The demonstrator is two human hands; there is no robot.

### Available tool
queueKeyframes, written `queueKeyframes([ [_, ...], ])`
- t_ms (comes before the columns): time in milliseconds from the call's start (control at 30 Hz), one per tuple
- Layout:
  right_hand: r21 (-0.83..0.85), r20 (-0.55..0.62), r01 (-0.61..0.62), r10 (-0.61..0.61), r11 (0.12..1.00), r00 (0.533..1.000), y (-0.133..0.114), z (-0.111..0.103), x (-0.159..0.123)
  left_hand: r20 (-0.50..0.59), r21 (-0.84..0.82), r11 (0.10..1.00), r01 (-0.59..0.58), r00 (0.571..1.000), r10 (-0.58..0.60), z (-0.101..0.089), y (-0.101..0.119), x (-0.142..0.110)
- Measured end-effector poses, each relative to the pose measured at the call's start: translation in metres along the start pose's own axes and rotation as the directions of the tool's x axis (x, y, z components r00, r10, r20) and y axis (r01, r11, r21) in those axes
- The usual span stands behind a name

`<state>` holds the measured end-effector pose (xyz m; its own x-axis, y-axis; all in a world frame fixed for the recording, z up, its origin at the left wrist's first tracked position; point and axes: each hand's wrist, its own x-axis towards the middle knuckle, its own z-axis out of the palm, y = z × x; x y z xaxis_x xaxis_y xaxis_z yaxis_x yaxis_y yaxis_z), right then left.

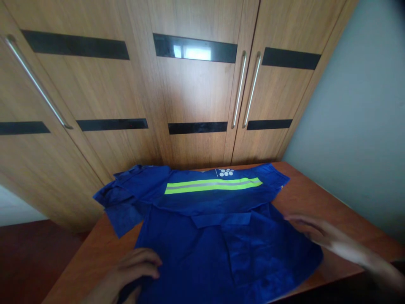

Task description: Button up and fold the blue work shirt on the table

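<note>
A blue work jacket [190, 253] lies spread out, its near part reaching toward me. Across its far part runs a yellow-green reflective band [211, 185] with a grey stripe, and white dots are printed above that. A collar-like flap [221, 219] crosses the middle. At the near left edge, my left hand [136, 270] has its fingers curled over the cloth, with dark blue fabric between fingers and thumb. My right hand [308, 230], somewhat blurred, is closed at the right edge, partly behind the raised cloth. Bunched sleeve fabric [126, 198] hangs over the table's left edge.
Under the jacket is a reddish-brown wooden table [319, 202]. A wooden wardrobe [196, 93] with black strips and long metal handles [239, 90] stands directly behind it. A grey-blue wall [354, 126] borders the right side; dark red floor [41, 249] shows at left.
</note>
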<state>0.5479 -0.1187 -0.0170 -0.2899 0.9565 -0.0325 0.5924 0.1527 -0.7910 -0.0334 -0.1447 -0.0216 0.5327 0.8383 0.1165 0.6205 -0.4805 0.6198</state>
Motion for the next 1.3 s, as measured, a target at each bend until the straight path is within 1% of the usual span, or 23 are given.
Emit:
queueKeyframes([
  [67,0.040,0.065,0.050,-0.052,0.998,0.997,-0.017,0.008,0.029,0.100,0.028,0.999,-0.036,0.994,0.033,-0.007,0.022,0.037],
  [100,0.053,0.075,0.050,-0.054,0.997,0.996,-0.021,0.013,0.046,0.095,0.057,0.998,-0.037,0.995,0.031,-0.008,0.028,0.056],
  [133,0.045,0.056,0.035,-0.037,0.998,0.998,-0.022,0.017,0.062,0.062,0.108,0.994,-0.027,0.998,0.020,-0.009,0.028,0.075],
  [167,0.005,0.010,0.018,-0.018,1.000,1.000,-0.018,0.020,0.079,0.019,0.180,0.984,-0.015,1.000,0.012,-0.009,0.024,0.093],
  [233,-0.197,-0.127,-0.016,-0.009,0.980,0.992,-0.005,0.023,0.109,-0.103,0.361,0.932,0.004,0.994,0.035,-0.011,0.004,0.124],
  [267,-0.310,-0.175,-0.018,-0.039,0.951,0.984,0.004,0.022,0.123,-0.128,0.438,0.899,0.013,0.991,0.048,-0.014,-0.009,0.137],
  [300,-0.398,-0.206,-0.021,-0.067,0.917,0.976,0.013,0.020,0.135,-0.146,0.494,0.869,0.029,0.988,0.050,-0.018,-0.023,0.148],
  [367,-0.521,-0.234,-0.014,-0.127,0.853,0.964,0.026,0.014,0.157,-0.176,0.544,0.836,0.070,0.984,0.032,-0.029,-0.046,0.169],
  [433,-0.588,-0.241,-0.004,-0.170,0.809,0.956,0.033,0.008,0.178,-0.202,0.547,0.830,0.106,0.979,0.008,-0.043,-0.062,0.188],
  [500,-0.627,-0.235,0.012,-0.204,0.779,0.950,0.033,0.004,0.198,-0.231,0.541,0.832,0.127,0.973,0.001,-0.054,-0.071,0.207],
  [567,-0.638,-0.217,0.034,-0.221,0.769,0.951,0.030,0.003,0.219,-0.248,0.520,0.844,0.136,0.969,-0.004,-0.061,-0.076,0.226],
  [633,-0.644,-0.192,0.060,-0.237,0.763,0.952,0.026,0.006,0.239,-0.228,0.482,0.868,0.123,0.974,-0.012,-0.062,-0.082,0.242],
  [700,-0.650,-0.162,0.090,-0.253,0.754,0.954,0.022,0.010,0.257,-0.188,0.463,0.881,0.099,0.982,-0.011,-0.060,-0.089,0.254],
  [800,-0.656,-0.110,0.130,-0.264,0.744,0.958,0.019,0.017,0.277,-0.150,0.483,0.872,0.078,0.989,-0.005,-0.054,-0.100,0.267],
  [933,-0.657,-0.070,0.154,-0.263,0.738,0.962,0.018,0.021,0.287,-0.136,0.496,0.865,0.072,0.991,-0.005,-0.052,-0.106,0.274],
  [1033,-0.647,-0.101,0.143,-0.270,0.749,0.958,0.016,0.016,0.289,-0.155,0.500,0.863,0.075,0.988,0.004,-0.058,-0.102,0.273],
  [1200,-0.622,-0.193,0.112,-0.290,0.775,0.937,0.011,0.003,0.291,-0.150,0.481,0.875,0.054,0.988,0.022,-0.079,-0.090,0.271],
  [1300,-0.614,-0.254,0.075,-0.288,0.785,0.923,0.009,0.006,0.294,-0.167,0.486,0.870,0.081,0.986,0.001,-0.084,-0.089,0.274],
])
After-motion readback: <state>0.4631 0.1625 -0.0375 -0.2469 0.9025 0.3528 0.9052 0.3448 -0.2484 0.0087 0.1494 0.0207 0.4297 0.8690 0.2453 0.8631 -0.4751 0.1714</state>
